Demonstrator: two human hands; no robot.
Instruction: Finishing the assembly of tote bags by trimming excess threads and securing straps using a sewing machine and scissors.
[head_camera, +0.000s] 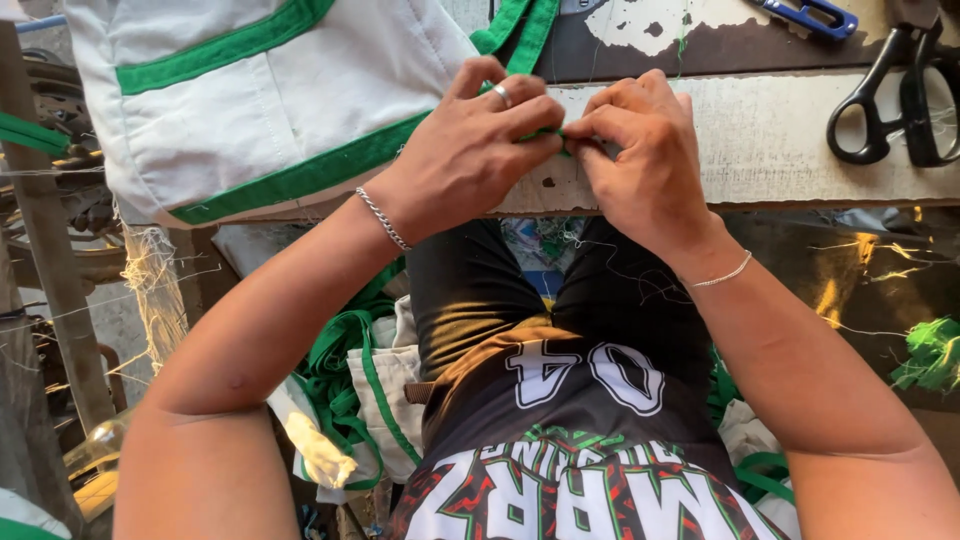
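My left hand (472, 150) and my right hand (645, 150) meet at the edge of a worn work table (760, 150), fingertips pinched together on a narrow green fabric strip (553, 135). The strip runs up from the pinch toward the top of the view (520, 30). A white cloth piece with green trim (250, 100) lies on the table to the left, hanging partly over the edge. The left hand wears a ring and a chain bracelet; the right wrist has a thin bracelet.
Black-handled scissors (890, 100) lie at the table's right end, and a blue-handled tool (815, 15) sits at the top. More white and green fabric (360, 390) is heaped beside my lap. Green thread scraps (930, 355) lie at the right.
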